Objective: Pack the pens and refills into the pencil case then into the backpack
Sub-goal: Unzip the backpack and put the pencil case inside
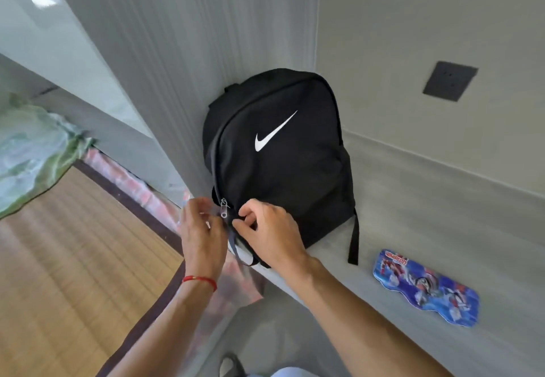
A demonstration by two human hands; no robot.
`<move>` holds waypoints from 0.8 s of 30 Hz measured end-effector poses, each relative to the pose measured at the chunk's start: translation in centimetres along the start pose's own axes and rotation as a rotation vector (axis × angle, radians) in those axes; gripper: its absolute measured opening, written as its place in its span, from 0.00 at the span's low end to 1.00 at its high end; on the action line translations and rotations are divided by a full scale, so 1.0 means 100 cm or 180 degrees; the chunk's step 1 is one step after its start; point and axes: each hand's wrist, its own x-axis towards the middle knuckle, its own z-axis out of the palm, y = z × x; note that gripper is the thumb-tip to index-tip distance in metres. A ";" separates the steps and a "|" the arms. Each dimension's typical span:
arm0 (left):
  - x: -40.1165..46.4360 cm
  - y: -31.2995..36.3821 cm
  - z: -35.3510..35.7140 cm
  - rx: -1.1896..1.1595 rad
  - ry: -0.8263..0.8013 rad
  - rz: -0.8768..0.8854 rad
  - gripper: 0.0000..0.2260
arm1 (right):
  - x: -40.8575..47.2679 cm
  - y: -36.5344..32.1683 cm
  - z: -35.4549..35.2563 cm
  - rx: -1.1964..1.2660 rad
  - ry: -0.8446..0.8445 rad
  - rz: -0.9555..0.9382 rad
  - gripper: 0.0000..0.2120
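— Against the wall at the centre of the frame, what stands on the desk (418,211)?

— A black backpack (283,164), upright, its back in the corner where the two walls meet, a white swoosh on its front. One strap hangs down at its lower right onto the grey surface.

— And the arms?

— Both reach up from the bottom edge of the frame, forearms bare, converging at the backpack's lower left corner. A red string bracelet (200,281) circles the left wrist.

— How is the left hand (202,235) set?

— Back toward the camera, fingers curled loosely just left of the silver zipper pull (224,208). It is near the pull, but whether it grips anything I cannot tell; the fingertips are blurred.

— The right hand (269,233)?

— Knuckles up, thumb and forefinger pinched together on the black fabric just right of the zipper line, the other fingers bent under. It looks clamped on the backpack's cloth at that seam.

— Where is the pencil case (426,286)?

— Lying flat and closed on the desk at the lower right of the frame, blue with cartoon figures, well apart from both hands and a little clear of the hanging strap.

— Anything to the left?

— A woven mat (67,258) at lower left, green bedding (32,152) beyond it.
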 end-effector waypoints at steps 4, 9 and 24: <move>0.032 -0.022 -0.010 -0.0157 -0.0579 0.0220 0.07 | 0.024 -0.030 0.038 -0.0560 0.0286 0.0266 0.21; 0.062 -0.029 -0.018 -0.0380 -0.1107 0.0699 0.04 | 0.029 -0.042 0.068 -0.1350 0.0853 0.0649 0.11; 0.101 0.009 -0.005 -0.0590 -0.1389 0.1223 0.12 | 0.027 -0.017 0.034 -0.2279 0.1363 -0.0222 0.10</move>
